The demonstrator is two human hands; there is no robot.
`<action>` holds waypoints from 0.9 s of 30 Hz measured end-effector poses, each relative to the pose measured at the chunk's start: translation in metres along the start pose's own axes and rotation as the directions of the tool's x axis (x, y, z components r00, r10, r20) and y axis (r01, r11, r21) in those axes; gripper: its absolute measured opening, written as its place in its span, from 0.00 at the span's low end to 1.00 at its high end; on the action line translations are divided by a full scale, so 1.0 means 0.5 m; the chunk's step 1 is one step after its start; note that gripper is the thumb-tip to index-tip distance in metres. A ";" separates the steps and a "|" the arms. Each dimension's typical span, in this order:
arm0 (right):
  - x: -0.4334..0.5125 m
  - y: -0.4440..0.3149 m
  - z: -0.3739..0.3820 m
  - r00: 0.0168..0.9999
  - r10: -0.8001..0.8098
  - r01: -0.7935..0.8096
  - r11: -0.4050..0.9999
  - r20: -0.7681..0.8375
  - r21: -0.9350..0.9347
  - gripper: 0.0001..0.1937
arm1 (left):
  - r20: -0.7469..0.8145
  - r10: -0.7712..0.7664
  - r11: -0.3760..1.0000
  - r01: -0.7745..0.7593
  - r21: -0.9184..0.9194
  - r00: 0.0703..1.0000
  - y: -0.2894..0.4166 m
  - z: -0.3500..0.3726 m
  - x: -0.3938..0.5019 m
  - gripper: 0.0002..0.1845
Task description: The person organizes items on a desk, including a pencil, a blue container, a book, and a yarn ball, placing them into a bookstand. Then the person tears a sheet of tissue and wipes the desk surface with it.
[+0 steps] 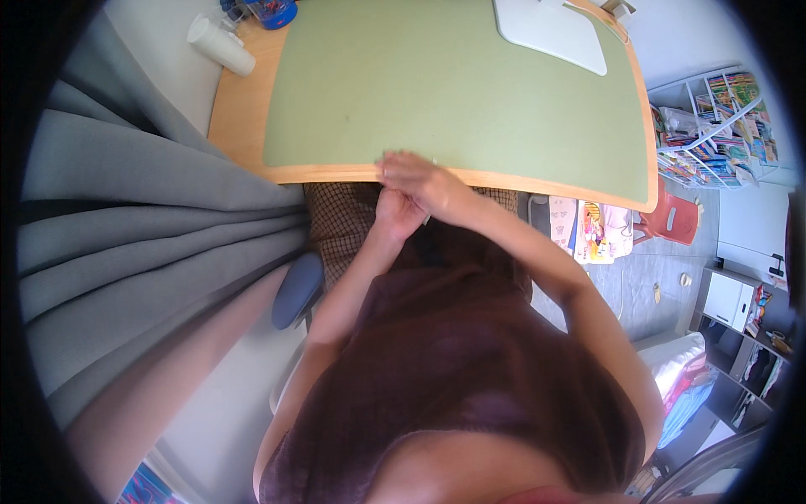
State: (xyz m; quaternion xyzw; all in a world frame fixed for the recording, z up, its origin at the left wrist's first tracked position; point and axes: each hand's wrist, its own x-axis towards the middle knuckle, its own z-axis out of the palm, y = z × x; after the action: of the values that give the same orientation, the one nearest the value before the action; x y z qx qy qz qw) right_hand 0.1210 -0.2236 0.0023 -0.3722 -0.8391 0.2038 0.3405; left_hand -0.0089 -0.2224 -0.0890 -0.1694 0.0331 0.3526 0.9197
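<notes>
Near the front edge of the desk (497, 179), my right hand (419, 179) lies across my left hand (400, 211), the two touching above my lap. The fingers of my right hand are blurred and reach over the desk's wooden rim. My left hand is partly hidden under it, its palm side turned up. A small pale bit shows beside the left palm; what it is, I cannot tell. A green desk mat (441, 88) covers most of the desktop.
A white cylinder (220, 47) and a blue container (274, 12) stand at the desk's far left. A white flat base (554, 34) rests at the far right. Grey curtains (138, 164) hang at left; a bookshelf (718, 132) and red chair (674, 217) are at right.
</notes>
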 end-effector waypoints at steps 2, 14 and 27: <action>-0.025 -0.031 -0.001 1.000 -0.004 0.002 0.997 0.029 0.076 0.20 | 0.032 0.050 0.993 -0.053 0.106 0.998 0.001 -0.025 -0.016 0.15; -0.060 0.115 -0.126 0.862 0.286 -0.438 0.835 -0.418 -0.333 0.25 | -0.169 0.079 0.994 -0.065 0.086 0.982 -0.041 0.062 0.009 0.22; 0.198 0.247 -0.190 0.940 0.089 -0.159 0.968 -0.330 -0.192 0.34 | -0.203 0.161 0.983 -0.140 0.116 0.966 -0.024 0.058 0.002 0.18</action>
State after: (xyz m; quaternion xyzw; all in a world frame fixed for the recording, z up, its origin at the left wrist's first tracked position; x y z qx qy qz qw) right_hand 0.2012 -0.0605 0.0353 -0.4872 -0.7649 0.0698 0.4155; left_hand -0.0019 -0.2204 -0.0585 -0.1564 0.1609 0.3993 0.8889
